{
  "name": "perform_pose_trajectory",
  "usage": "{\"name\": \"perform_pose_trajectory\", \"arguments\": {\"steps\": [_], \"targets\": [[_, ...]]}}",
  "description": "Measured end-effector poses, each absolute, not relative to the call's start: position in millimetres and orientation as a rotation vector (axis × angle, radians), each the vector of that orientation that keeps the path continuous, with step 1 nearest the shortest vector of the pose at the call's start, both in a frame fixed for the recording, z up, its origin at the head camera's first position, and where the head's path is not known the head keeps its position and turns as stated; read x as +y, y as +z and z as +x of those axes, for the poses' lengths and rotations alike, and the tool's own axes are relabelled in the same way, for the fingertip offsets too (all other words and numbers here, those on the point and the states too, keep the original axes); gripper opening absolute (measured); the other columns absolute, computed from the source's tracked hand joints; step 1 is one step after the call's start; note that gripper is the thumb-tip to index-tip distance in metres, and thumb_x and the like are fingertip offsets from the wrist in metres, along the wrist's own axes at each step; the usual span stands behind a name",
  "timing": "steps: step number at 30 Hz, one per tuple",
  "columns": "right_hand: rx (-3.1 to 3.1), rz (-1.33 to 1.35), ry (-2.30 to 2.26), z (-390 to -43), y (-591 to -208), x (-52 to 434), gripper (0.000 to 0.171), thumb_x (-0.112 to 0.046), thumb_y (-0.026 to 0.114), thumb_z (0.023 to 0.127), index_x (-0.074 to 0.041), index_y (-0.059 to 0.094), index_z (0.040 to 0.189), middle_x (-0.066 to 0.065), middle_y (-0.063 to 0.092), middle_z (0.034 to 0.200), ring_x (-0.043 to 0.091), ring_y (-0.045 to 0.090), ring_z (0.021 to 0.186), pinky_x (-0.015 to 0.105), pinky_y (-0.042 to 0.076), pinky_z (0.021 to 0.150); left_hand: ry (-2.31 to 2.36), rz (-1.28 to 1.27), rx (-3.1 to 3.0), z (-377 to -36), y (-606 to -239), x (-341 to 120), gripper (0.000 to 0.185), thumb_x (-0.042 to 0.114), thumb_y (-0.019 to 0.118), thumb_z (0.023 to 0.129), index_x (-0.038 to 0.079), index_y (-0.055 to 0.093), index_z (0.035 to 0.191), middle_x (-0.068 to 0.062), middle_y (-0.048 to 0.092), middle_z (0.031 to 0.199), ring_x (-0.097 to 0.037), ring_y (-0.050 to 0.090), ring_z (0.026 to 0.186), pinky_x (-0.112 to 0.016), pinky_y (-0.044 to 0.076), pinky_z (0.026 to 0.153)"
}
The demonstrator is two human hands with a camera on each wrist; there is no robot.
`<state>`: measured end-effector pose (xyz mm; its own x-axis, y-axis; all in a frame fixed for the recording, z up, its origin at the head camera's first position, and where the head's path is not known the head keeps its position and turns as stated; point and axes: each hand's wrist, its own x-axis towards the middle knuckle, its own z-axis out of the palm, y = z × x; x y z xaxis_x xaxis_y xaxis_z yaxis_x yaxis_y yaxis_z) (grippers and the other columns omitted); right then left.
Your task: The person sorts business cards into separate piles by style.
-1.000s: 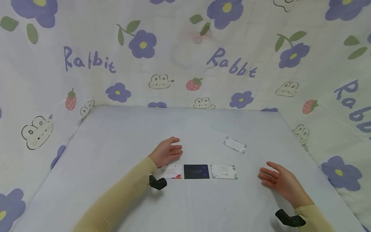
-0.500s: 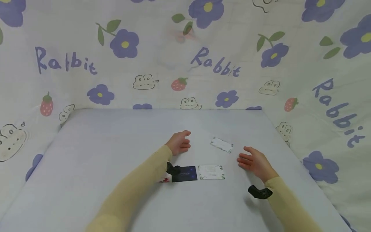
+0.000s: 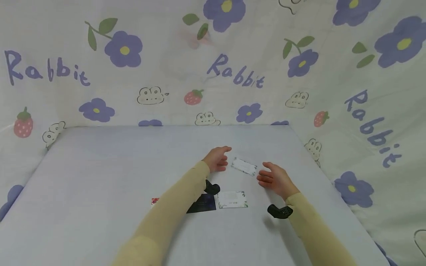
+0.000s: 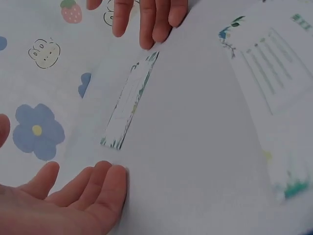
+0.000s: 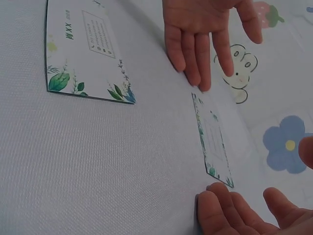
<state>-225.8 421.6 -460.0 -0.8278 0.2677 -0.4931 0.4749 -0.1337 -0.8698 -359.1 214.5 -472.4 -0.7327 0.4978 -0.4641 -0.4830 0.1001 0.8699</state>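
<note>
A white business card with a leafy border (image 3: 244, 166) lies askew on the white tabletop. My left hand (image 3: 217, 159) is at its left end and my right hand (image 3: 273, 178) at its right end, both with fingers extended and nothing in them. In the left wrist view the fingertips of both hands come close to the two ends of the card (image 4: 130, 102). The right wrist view has the same card (image 5: 211, 139) between the two hands.
Nearer lies a row: another leafy white card (image 3: 232, 200), a dark blue card (image 3: 204, 203) and a red-and-white card (image 3: 154, 201), the last two partly covered by the left sleeve (image 3: 176, 199). A patterned cloth (image 3: 173, 62) hangs behind the table.
Both hands have moved in toward the askew card from either side, the left going right and away, the right going left. The head view has turned right. The cards stay put.
</note>
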Motion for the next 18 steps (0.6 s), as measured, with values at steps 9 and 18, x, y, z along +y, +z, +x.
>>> {"name": "perform_pose_trajectory", "arguments": {"steps": [9, 18], "targets": [[1.971, 0.817, -2.074, -228.4, -461.8, 421.3, 0.068, -0.039, 0.045, 0.107, -0.010, 0.019, 0.163, 0.026, 0.033, 0.161, 0.019, 0.061, 0.108, 0.025, 0.058, 0.087, 1.707, 0.098, 1.564, -344.9, -465.6, 230.5, 0.081, 0.041, 0.060, 0.100, 0.009, 0.020, 0.163, -0.023, 0.031, 0.165, -0.037, 0.034, 0.152, -0.048, 0.032, 0.124], [1.959, 0.870, -2.062, -236.5, -460.8, 421.1, 0.069, -0.040, 0.047, 0.106, -0.012, 0.022, 0.163, 0.022, 0.036, 0.158, 0.019, 0.060, 0.109, 0.023, 0.058, 0.083, 1.726, 0.031, 1.578, -347.1, -469.3, 237.1, 0.073, 0.045, 0.063, 0.097, 0.012, 0.039, 0.157, -0.021, 0.040, 0.161, -0.033, 0.041, 0.148, -0.045, 0.040, 0.119]]}}
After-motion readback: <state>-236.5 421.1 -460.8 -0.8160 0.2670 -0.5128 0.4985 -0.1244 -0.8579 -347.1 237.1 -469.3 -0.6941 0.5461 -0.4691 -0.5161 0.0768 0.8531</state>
